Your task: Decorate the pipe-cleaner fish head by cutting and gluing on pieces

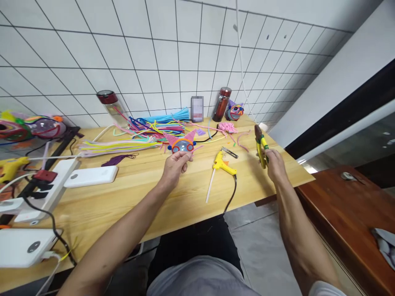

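Observation:
My left hand (176,166) is closed on the lower edge of a clear ball ornament (182,145) with pink pipe-cleaner ears, orange-red rings and blue knobs at its sides. A short pink pipe-cleaner end (198,149) sticks out beside the fingertips. Toward the table's right end, my right hand (275,165) grips pliers (261,146) with yellow and green handles, the dark jaws pointing up. Between the hands lie a yellow glue gun (222,164) with a white glue stick and a small pair of thread snips (230,152).
Bundled pipe cleaners (154,127), a glass bottle (113,107), a phone (197,109), a red flask (221,105) and a second decorated ball (235,112) stand or lie along the wall. At left are a power strip (52,189), white power banks (92,176) and cables.

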A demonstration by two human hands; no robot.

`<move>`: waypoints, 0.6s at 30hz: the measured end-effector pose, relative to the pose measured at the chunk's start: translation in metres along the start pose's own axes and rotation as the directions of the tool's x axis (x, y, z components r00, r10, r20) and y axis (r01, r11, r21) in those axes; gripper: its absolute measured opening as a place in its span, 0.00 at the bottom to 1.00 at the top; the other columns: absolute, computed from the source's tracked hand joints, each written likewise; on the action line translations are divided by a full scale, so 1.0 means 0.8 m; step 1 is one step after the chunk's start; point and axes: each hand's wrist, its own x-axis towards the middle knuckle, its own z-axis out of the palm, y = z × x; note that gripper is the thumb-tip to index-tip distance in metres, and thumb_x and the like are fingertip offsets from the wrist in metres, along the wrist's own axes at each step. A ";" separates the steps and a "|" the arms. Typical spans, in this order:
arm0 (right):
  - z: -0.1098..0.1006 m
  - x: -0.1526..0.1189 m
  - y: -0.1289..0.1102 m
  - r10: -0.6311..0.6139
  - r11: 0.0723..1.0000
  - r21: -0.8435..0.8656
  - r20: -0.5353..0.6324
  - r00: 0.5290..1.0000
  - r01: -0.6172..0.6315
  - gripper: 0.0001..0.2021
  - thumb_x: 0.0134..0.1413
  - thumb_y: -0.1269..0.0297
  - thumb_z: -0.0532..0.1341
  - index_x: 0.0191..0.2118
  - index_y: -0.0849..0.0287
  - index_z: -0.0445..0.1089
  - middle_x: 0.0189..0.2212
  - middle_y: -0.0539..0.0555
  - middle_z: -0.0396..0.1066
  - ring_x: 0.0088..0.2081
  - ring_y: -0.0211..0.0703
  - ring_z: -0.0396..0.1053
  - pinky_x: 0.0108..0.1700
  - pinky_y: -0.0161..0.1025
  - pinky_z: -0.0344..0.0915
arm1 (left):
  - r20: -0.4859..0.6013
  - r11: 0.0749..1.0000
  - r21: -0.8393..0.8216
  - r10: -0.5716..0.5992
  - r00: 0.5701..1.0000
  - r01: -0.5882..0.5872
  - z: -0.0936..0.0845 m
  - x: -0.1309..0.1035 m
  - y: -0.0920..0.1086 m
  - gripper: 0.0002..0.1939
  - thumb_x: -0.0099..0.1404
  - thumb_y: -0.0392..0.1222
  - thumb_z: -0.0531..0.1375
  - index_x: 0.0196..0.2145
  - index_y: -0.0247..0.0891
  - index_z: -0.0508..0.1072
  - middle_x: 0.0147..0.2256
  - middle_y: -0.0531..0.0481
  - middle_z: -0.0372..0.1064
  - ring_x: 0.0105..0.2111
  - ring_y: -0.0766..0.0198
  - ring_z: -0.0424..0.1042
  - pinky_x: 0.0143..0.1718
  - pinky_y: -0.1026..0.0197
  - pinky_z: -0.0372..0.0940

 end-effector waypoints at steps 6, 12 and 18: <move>0.055 -0.053 -0.108 -0.129 0.762 0.585 0.558 0.819 -0.279 0.23 0.46 0.46 0.78 0.39 0.55 0.74 0.33 0.53 0.78 0.29 0.41 0.70 0.30 0.39 0.68 | -0.048 0.994 -0.052 0.092 0.995 -0.094 0.005 0.005 0.016 0.24 0.52 0.58 0.76 0.31 0.35 0.77 0.28 0.52 0.76 0.17 0.76 0.58 0.19 0.67 0.50; 0.102 -0.071 -0.171 -0.251 0.769 0.581 0.658 0.709 -0.267 0.15 0.49 0.55 0.73 0.41 0.57 0.79 0.33 0.52 0.76 0.29 0.39 0.69 0.33 0.39 0.69 | -0.096 0.969 -0.124 0.201 0.975 -0.212 0.008 0.016 0.068 0.22 0.52 0.55 0.75 0.31 0.36 0.75 0.25 0.55 0.73 0.17 0.76 0.58 0.20 0.67 0.53; 0.118 -0.058 -0.203 -0.386 0.781 0.591 0.711 0.588 -0.202 0.16 0.51 0.53 0.75 0.40 0.58 0.78 0.31 0.52 0.76 0.34 0.43 0.74 0.34 0.37 0.69 | -0.148 0.918 -0.230 0.294 0.944 -0.322 0.003 0.025 0.113 0.18 0.56 0.51 0.75 0.35 0.38 0.75 0.33 0.53 0.78 0.19 0.75 0.63 0.20 0.67 0.56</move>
